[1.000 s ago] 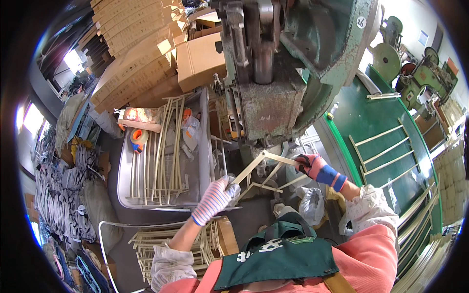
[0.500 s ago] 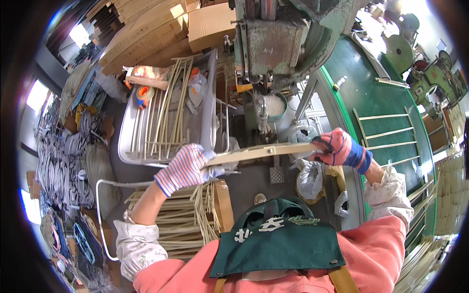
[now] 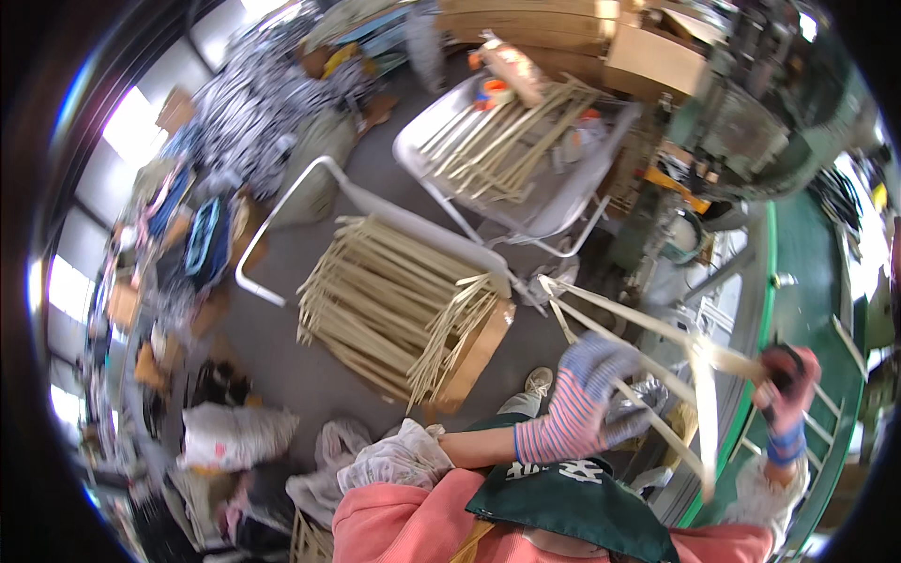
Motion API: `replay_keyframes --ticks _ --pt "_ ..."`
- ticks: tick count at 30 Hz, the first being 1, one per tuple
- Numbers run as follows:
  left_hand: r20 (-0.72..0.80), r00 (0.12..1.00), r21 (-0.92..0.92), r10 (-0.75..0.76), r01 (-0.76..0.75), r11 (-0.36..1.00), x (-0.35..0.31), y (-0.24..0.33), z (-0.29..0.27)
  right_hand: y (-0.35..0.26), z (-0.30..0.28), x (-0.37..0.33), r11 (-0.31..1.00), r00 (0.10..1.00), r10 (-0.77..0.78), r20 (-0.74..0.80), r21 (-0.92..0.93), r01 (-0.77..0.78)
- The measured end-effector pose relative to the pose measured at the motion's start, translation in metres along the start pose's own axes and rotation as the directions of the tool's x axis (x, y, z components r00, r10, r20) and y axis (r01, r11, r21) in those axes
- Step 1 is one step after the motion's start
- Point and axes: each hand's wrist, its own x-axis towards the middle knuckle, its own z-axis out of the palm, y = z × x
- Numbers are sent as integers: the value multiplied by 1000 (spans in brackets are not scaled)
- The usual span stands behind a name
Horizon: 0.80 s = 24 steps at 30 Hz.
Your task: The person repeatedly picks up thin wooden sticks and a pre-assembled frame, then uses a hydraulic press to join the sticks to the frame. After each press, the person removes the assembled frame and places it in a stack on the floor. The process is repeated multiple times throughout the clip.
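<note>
Our right hand (image 3: 786,387) closes round a frame (image 3: 702,385); our left hand (image 3: 584,387) overlaps its bars, grip unclear; a pile (image 3: 385,296) lies gathered, this frame not yet on it.

pile (image 3: 389,305), pale strips, reference item | frame (image 3: 703,389), pale, folding bars: right of pile | right hand (image 3: 786,383), gloved, gripping frame: far right of pile | left hand (image 3: 589,394), striped glove, at frame's bars, grip blurred: nearer pile | tub (image 3: 601,176), white, holding strips, tape (image 3: 494,92): above-right of pile | press (image 3: 741,133), green: farther above-right of pile | sack (image 3: 235,436), white: below-left of pile
</note>
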Motion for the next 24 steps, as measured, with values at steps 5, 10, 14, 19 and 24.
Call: replay_keyframes --ticks 5,10,14,19,24 --pt "-2 996 240 -91 89 967 -20 -28 -32 -25 -45 -16 976 978 -1 207 213 -44" --pt "-96 993 491 -66 105 865 -53 -69 -68 -74 24 -53 785 744 569 350 37 -618" --pt "-42 996 685 -74 83 724 -87 -116 -107 -63 87 -101 810 637 555 535 -176 -559" --pt "254 924 758 -287 -6 652 -142 -224 -190 -8 254 -205 594 555 708 437 55 -802" --pt "309 766 836 -564 64 545 -218 -369 -315 2 472 -306 459 500 635 588 233 -857"
